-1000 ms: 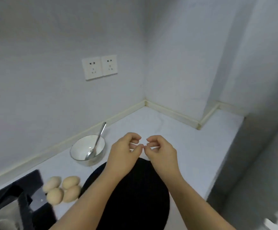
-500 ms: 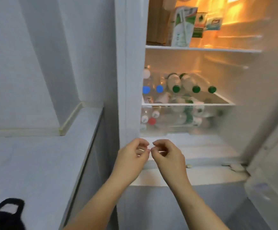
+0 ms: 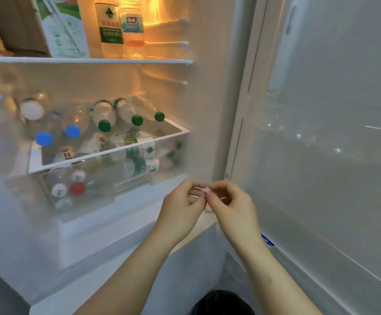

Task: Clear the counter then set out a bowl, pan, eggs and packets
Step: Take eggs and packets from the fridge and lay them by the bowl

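Fingertips of left hand (image 3: pixel 180 210) and right hand (image 3: pixel 232 208) pinch together, seemingly empty, before the open fridge (image 3: pixel 210 110); no packets show, likely light, floppy, best pinched by an edge.

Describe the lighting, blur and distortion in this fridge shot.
Head view: warm orange glow lights the top shelf from the back, while the open door looks cool grey with small glints. The drawer of bottles is soft and hazy. The wide lens bends the door frame. Both hands, left hand and right hand, are slightly smeared.
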The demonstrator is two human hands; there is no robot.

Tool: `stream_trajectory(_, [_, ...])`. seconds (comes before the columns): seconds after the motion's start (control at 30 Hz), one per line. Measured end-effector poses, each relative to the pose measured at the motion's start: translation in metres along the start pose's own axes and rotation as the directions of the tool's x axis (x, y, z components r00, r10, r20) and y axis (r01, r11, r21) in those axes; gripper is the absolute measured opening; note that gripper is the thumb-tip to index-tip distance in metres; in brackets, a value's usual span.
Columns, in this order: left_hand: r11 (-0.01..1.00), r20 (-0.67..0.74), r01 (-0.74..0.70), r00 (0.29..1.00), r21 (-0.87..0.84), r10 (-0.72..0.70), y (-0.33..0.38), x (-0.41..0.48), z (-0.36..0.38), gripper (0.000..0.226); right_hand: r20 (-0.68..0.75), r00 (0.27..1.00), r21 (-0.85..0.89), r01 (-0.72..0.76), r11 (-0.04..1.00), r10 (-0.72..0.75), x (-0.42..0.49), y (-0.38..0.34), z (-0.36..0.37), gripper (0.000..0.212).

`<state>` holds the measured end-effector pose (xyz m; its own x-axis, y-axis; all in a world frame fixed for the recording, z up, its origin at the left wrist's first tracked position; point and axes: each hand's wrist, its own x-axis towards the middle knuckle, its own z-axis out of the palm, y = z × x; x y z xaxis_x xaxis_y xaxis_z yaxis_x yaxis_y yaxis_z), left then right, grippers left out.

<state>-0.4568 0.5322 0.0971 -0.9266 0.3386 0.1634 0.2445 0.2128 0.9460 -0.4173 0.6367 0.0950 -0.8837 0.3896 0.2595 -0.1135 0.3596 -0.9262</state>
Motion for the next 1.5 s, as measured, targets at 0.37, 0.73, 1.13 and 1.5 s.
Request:
stream_trajectory(0.37, [0.784,0.601,-0.369,0.799,0.499,-0.007,0.003,0.066,0.084,0.029,-0.140,0.954,-0.468,-0.301,0.831,0.267,0.022,0.038,-0.079,0.016])
stream_trajectory(0.73, [0.224,0.730,-0.706,0.580,0.672,-0.362,-0.011,0.075,0.124,0.036,-0.019,0.874,-0.738,-0.340,0.583,0.486,0.016,0.071,-0.077,0.034])
stream_trajectory(1.13, [0.200,0.708,-0.695,0.590,0.690,-0.388,-0.019,0.076,0.136,0.034,0.005,0.823,-0.790,-0.345,0.507,0.568,0.017,0.083,-0.073,0.040])
stream_trajectory(1.5, [0.220,0.674,-0.642,0.653,0.735,-0.345,-0.013,0.072,0.136,0.029,0.040,0.814,-0.816,-0.308,0.488,0.580,0.019,0.084,-0.075,0.004])
